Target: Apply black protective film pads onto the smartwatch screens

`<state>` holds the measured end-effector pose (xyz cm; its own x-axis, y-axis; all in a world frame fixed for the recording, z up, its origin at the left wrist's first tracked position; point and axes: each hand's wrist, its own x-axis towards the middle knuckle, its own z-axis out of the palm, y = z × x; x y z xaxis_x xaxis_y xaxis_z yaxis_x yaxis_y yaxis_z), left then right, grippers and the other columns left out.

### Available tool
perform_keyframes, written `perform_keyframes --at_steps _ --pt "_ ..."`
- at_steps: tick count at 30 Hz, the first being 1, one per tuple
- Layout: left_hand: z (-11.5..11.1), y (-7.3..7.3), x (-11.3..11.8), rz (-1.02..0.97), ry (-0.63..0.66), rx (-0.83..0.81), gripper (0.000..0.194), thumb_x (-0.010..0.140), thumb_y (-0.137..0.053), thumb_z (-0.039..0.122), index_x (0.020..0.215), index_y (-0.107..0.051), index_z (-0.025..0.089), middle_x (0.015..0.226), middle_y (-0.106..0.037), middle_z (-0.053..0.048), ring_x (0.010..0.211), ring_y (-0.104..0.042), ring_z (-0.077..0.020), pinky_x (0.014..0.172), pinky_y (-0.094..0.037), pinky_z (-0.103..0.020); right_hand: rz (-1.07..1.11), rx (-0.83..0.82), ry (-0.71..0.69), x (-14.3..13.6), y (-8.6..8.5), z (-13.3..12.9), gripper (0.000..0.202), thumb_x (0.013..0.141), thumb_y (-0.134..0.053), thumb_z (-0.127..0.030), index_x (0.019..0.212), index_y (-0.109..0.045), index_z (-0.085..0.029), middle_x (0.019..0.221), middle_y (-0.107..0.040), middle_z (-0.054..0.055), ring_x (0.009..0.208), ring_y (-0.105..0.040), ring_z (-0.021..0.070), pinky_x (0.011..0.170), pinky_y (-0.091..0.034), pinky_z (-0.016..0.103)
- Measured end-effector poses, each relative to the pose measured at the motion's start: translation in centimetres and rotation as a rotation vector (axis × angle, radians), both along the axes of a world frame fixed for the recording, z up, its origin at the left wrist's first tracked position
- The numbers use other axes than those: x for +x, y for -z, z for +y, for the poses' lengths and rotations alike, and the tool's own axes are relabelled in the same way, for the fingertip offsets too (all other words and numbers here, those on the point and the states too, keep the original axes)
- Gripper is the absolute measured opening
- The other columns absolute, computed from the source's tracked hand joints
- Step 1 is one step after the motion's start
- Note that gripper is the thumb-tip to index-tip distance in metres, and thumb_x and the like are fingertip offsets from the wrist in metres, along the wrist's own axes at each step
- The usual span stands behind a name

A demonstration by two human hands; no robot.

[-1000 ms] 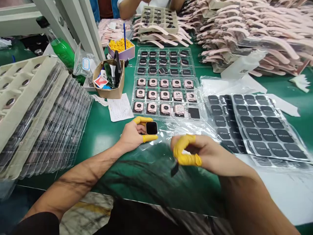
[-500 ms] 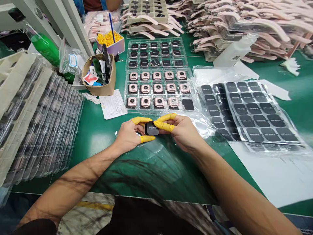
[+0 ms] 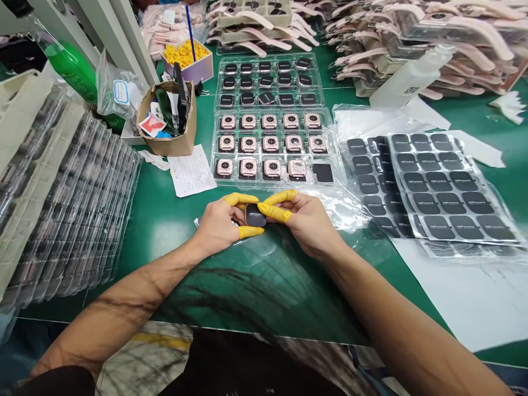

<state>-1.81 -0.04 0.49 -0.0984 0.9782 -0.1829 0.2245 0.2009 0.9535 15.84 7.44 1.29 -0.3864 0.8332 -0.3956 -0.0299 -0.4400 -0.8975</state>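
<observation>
Left hand (image 3: 220, 223) pinches the watch body (image 3: 254, 215) between yellow-cotted thumb and forefinger. Right hand (image 3: 307, 220) grips its other edge, fingertips pressing the black face. Watch body sits just in front of the clear tray (image 3: 338, 165) of pink cases, above the bench (image 3: 165, 220).

Glossy black watch face (image 3: 255, 215), matt yellow rubber finger cots (image 3: 274, 212), shiny clear plastic trays (image 3: 270, 144) top center, smooth green mat (image 3: 165, 220).

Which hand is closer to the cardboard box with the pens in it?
Left. The left hand lies below the cardboard box, a little to its right. The right hand sits farther right, past the watch body both hands hold.
</observation>
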Motion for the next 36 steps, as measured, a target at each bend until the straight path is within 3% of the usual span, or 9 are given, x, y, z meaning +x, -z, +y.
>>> perform_keyframes --at_steps 31,36 --pt "0.08 0.05 -0.07 0.062 0.027 0.015 0.059 0.064 -0.094 0.024 0.120 -0.076 0.021 0.072 -0.070 0.004 0.069 -0.068 -0.0145 0.070 -0.052 -0.027 -0.042 0.061 -0.025 0.28 0.76 -0.16 0.047 0.043 -0.105 -0.041 0.075 -0.078 -0.020 0.073 -0.077 0.002 0.069 -0.071 0.0164 0.068 -0.063 0.028" --pt "0.03 0.10 -0.06 0.050 0.017 0.013 0.056 0.065 -0.095 0.028 0.117 -0.076 0.024 0.075 -0.071 0.001 0.070 -0.068 -0.0170 0.070 -0.054 -0.031 -0.049 0.112 0.001 0.15 0.69 -0.42 0.052 0.050 -0.103 -0.044 0.086 -0.072 -0.022 0.077 -0.068 -0.004 0.067 -0.069 0.0141 0.065 -0.064 0.028"
